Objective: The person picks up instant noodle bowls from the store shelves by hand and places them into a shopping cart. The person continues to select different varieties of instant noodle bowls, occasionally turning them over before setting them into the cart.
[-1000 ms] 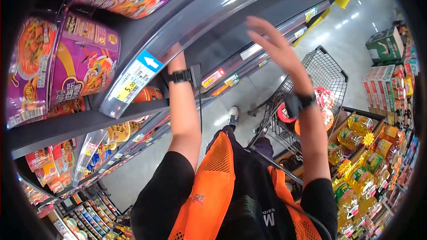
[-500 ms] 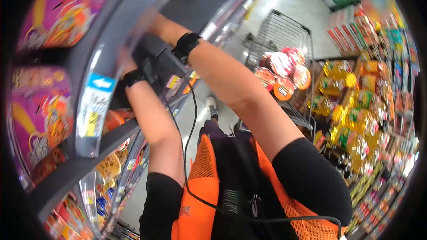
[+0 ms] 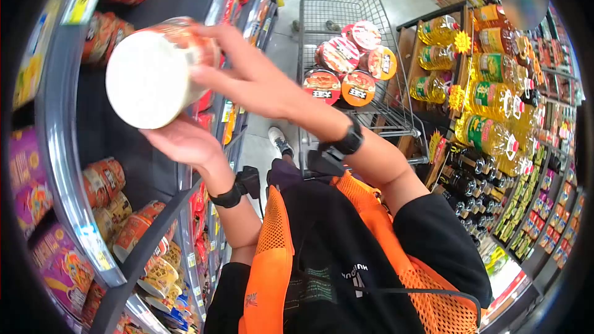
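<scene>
A large instant noodle cup [image 3: 151, 77] is tilted so that its white base faces the camera. My right hand [image 3: 238, 74] grips the cup's side, thumb and fingers spread round it. Beneath the cup lies my left hand [image 3: 189, 142], palm up, supporting it. Both hands are in front of the dark store shelf [image 3: 145, 170], where other red noodle cups [image 3: 103, 182] stand or lie. More cups [image 3: 339, 55] with red, white and orange lids sit in the shopping cart.
The metal shopping cart [image 3: 315, 9] stands ahead, right of the shelving. Bottles of yellow oil [image 3: 489, 133] fill a display on the right, with dark bottles [image 3: 461, 179] below. Purple noodle packs [image 3: 62, 266] are at the lower left. A dark shelf edge [image 3: 158, 235] runs near my left forearm.
My hands have come out of the shelf and now hold a cup in front of it. The view has shifted, with the cart appearing further left.
</scene>
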The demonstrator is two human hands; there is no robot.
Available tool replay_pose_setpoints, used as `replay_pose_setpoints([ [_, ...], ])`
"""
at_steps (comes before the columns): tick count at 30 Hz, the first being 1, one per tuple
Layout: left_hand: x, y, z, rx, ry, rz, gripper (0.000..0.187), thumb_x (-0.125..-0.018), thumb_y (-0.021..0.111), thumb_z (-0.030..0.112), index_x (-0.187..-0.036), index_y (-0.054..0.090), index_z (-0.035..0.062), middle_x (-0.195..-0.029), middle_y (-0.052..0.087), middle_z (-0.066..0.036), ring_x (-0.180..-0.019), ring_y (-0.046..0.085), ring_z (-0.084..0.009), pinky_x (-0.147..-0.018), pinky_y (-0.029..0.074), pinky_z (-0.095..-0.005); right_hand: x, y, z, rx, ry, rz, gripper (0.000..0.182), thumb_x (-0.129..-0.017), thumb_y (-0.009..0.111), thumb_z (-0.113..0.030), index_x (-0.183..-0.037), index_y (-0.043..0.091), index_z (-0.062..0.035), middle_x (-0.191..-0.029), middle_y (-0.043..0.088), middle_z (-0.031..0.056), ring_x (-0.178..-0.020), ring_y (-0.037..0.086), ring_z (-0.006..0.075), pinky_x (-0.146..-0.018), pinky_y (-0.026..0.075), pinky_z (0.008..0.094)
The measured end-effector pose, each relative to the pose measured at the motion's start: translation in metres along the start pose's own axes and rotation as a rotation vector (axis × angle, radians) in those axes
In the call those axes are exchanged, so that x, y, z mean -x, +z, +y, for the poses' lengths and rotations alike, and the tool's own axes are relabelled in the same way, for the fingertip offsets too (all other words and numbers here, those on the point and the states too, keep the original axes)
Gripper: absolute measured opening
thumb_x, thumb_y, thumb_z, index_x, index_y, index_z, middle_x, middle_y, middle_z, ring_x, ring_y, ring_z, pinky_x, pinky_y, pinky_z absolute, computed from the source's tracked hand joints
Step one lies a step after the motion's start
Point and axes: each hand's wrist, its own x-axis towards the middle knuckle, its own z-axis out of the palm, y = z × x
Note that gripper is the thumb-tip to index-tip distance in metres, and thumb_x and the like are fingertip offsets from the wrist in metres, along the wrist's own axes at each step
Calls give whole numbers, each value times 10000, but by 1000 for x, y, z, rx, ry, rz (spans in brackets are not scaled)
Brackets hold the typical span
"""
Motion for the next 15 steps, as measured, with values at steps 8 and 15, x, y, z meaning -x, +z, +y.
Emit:
replay_pose_setpoints([
  [8,31,163,-153,-59,-298,-632,642,-1077,561,469,-1442,386,-29,-1441,502,-156,-1344,494,-203,-1144,395,-354,50,-241,63,93,367,303,804,-939,756,-474,-1496,358,-53,-1464,544,254,-1277,620,301,-1033,516,408],
  [15,33,238,-377,-167,-687,-818,782,-915,772,310,-1512,341,48,-1400,527,-137,-1264,538,-222,-1048,452,-365,25,-388,276,37,610,195,870,-921,773,-445,-1569,345,-52,-1504,483,169,-1365,531,269,-1083,513,400],
])
